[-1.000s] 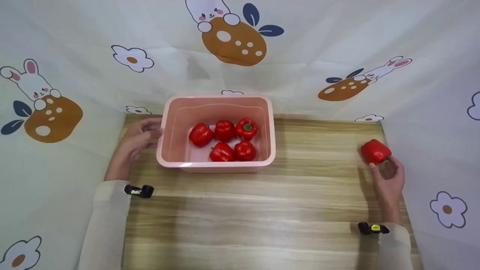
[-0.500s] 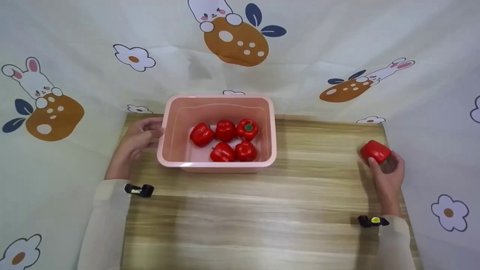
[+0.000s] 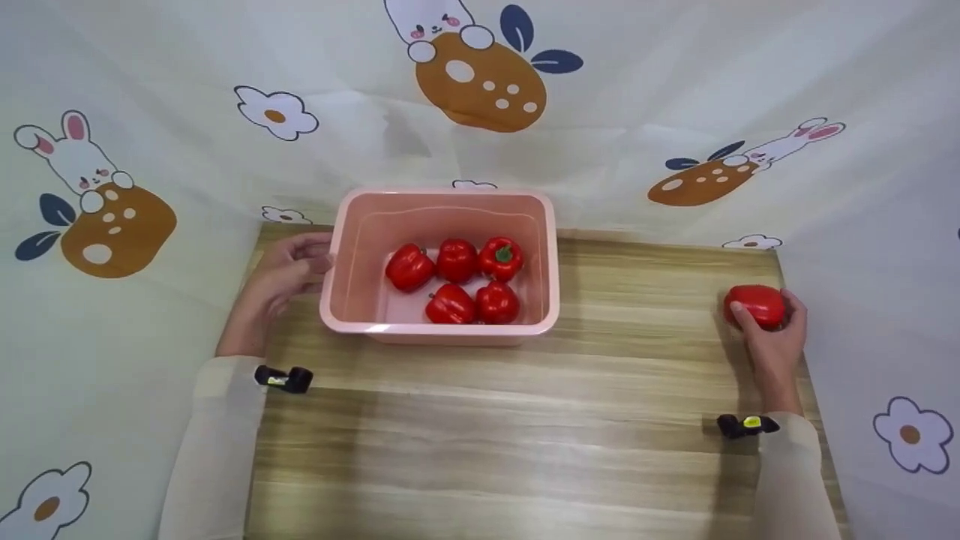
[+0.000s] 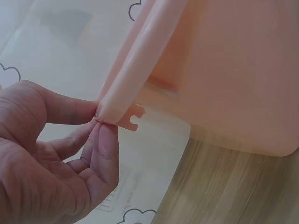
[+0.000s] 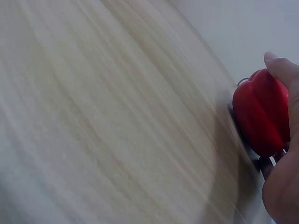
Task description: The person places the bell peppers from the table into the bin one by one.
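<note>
A pink plastic tub [image 3: 442,328] stands at the back left of the table, with several red bell peppers [image 3: 410,268] lying in the bottom of it. My left hand [image 3: 279,276] is at the tub's left side; in the left wrist view its thumb and fingers pinch the tub's rim [image 4: 140,60]. Far to the right, my right hand [image 3: 780,352] grips a single red bell pepper [image 3: 759,304], thumb on the near side and fingers behind. The right wrist view has this pepper [image 5: 259,112] low over the wood surface, the fingers mostly hidden.
The wood-grain table [image 3: 525,435] stretches between the two hands. A pale printed cloth [image 3: 600,150] walls in its back and both sides, and the right hand works close beside the right-hand wall.
My right hand has moved slightly forward and closed further round its pepper, which has turned to lie more sideways. The left hand keeps its place at the tub; the head view has shifted a little.
</note>
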A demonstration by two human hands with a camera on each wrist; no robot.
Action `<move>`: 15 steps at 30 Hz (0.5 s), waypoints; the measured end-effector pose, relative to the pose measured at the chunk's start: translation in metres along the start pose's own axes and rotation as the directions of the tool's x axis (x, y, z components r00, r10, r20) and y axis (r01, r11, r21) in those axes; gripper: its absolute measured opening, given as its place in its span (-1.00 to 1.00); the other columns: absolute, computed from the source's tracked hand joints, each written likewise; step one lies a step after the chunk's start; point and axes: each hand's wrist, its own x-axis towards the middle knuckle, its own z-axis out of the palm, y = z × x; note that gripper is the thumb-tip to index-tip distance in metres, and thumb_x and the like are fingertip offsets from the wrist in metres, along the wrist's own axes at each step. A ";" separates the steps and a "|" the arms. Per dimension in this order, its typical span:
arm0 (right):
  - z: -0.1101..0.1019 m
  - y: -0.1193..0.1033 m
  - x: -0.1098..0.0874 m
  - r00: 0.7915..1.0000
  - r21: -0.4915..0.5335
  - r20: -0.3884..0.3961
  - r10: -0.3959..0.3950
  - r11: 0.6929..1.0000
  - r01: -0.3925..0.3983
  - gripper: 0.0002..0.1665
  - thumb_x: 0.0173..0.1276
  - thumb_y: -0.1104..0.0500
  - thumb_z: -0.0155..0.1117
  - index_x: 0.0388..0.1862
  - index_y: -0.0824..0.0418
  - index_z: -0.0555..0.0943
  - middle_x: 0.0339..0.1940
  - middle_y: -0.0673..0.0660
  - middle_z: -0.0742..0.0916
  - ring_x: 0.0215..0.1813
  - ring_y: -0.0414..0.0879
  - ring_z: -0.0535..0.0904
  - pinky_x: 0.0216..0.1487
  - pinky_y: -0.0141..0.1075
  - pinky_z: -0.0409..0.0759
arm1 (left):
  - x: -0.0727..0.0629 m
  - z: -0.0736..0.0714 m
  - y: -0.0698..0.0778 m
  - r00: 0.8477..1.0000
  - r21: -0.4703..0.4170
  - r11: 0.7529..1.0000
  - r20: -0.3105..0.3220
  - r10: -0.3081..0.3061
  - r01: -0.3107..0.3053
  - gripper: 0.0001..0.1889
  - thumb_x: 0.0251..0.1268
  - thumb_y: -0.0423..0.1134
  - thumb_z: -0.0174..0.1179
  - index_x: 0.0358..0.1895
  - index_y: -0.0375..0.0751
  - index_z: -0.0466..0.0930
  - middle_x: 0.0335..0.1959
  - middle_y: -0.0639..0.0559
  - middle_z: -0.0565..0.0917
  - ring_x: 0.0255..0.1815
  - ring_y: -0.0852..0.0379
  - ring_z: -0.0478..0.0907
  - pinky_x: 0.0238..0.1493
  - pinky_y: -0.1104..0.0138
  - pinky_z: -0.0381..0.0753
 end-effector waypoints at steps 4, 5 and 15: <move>0.005 -0.001 0.003 1.000 -0.034 0.018 -0.010 0.999 0.011 0.14 0.33 -0.08 0.55 0.71 -0.30 0.06 0.75 -0.07 0.22 0.72 -0.06 0.10 0.73 -0.01 0.37 | -0.001 0.001 0.001 1.000 0.003 1.000 -0.006 0.006 -0.006 -0.39 0.51 -0.38 0.13 0.58 -0.33 0.30 0.09 0.00 0.56 -0.10 0.27 0.66 0.00 0.32 0.87; 0.006 -0.001 0.004 1.000 -0.041 0.023 -0.017 0.999 0.018 0.16 0.33 -0.08 0.56 0.72 -0.30 0.04 0.75 -0.07 0.22 0.73 -0.05 0.10 0.72 0.01 0.37 | -0.001 0.001 0.001 1.000 0.005 1.000 -0.007 0.006 -0.006 -0.39 0.51 -0.38 0.12 0.58 -0.33 0.31 0.08 0.01 0.57 -0.11 0.27 0.67 0.00 0.32 0.87; 0.018 0.000 0.007 0.997 -0.018 -0.001 -0.071 0.997 0.071 0.12 0.31 0.02 0.57 0.70 -0.19 0.11 0.70 0.03 0.30 0.66 -0.03 0.18 0.69 -0.04 0.39 | 0.001 0.000 0.001 1.000 -0.036 0.999 0.008 -0.004 0.004 -0.37 0.52 -0.40 0.13 0.60 -0.36 0.26 0.01 0.08 0.58 -0.18 0.30 0.71 0.01 0.30 0.87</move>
